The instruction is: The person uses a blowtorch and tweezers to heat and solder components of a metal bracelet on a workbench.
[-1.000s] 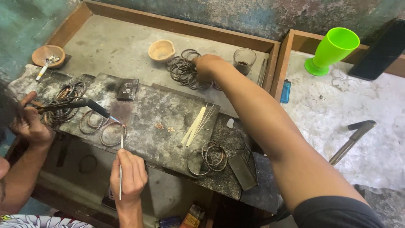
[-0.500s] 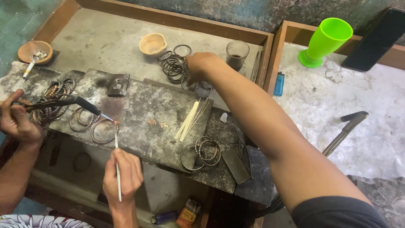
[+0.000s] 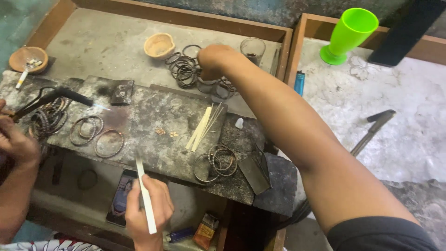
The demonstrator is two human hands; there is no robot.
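One long wooden-edged counter (image 3: 111, 42) fills the view, with a dark scorched stone slab (image 3: 153, 121) lying across its near side. The right hand (image 3: 213, 60) reaches in from the lower right. Its forearm runs diagonally up and to the left, and the knuckles face up over a pile of metal bangles (image 3: 183, 69) at the far side of the counter. That pile sits between a small clay bowl (image 3: 159, 45) and a glass tumbler (image 3: 252, 49). The bangles lie flat and overlapping, and the heap spreads left to right. The fingers curl down into the rings, but whether they pinch one is hidden. The left hand is out of sight.

At lower left, a co-worker's hand (image 3: 148, 209) grips a white stick (image 3: 145, 195) that points away and slightly left. Another co-worker's hand (image 3: 16, 144) holds a torch (image 3: 51, 97) aimed right along the slab.

Compared with half a second ago, the right hand remains on the same pile.
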